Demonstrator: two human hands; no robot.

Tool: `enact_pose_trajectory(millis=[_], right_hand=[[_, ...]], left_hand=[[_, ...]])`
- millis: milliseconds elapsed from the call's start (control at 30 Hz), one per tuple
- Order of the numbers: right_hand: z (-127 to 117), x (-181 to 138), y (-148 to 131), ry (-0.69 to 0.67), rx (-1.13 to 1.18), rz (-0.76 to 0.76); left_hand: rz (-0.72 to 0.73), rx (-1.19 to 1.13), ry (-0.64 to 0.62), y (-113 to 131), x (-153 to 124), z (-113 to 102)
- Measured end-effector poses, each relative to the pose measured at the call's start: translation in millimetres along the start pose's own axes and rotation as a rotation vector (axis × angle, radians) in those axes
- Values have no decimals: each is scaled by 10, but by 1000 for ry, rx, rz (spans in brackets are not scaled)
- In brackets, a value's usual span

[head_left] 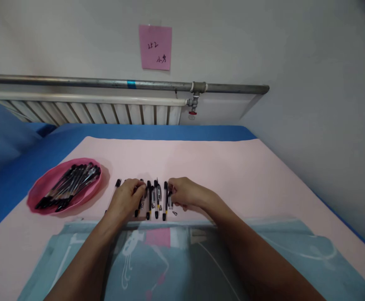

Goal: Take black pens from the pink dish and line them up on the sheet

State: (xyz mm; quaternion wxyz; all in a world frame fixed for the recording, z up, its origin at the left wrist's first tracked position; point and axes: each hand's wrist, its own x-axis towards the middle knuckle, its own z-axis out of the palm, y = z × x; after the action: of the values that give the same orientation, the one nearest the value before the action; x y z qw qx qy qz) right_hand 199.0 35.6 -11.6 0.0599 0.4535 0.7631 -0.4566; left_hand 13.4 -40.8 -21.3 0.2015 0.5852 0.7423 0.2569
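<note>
- The pale wall [310,75] rises beyond the pink bowl and runs along the right side too.
- The pink sheet [216,163] lies under the bowl and spreads far to its right, with a blue surface [169,131] showing past its far edge.
- The teal cloth [177,267], printed with pale lines and pink patches, lies nearer the person than the bowl and reaches well to its right.
- The white radiator [107,99] stands against the wall beyond the bowl, with a metal pipe [91,82] higher up.
- The pink bowl [31,197] itself is oval with a wavy rim, and a heap of black-ended pens [72,184] lies in it.
- The right hand [187,192] is well to the right of the bowl, fingers curled in close by a small clear-and-black piece [170,200]; whether it pinches that piece I cannot tell.
- The left hand [127,198] is nearer the bowl, on its right, thumb and fingers close together over some pens; whether anything is held between them I cannot tell.
- The row of pens [148,200] lies to the right of the bowl, between and partly beneath the hands, pointing away from the person.
- A tiny dark-edged piece [174,213] lies right of the bowl, just past the row.
</note>
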Motion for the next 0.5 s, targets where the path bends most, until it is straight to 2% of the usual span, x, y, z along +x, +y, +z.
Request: enact_pose_trajectory(millis=[200,500], right_hand=[[51,71,70,73,33,-35],[9,77,98,103,33,-57]], left_hand=[[5,1,-7,5,-7,-3],[20,32,-27,18,-6,-12]])
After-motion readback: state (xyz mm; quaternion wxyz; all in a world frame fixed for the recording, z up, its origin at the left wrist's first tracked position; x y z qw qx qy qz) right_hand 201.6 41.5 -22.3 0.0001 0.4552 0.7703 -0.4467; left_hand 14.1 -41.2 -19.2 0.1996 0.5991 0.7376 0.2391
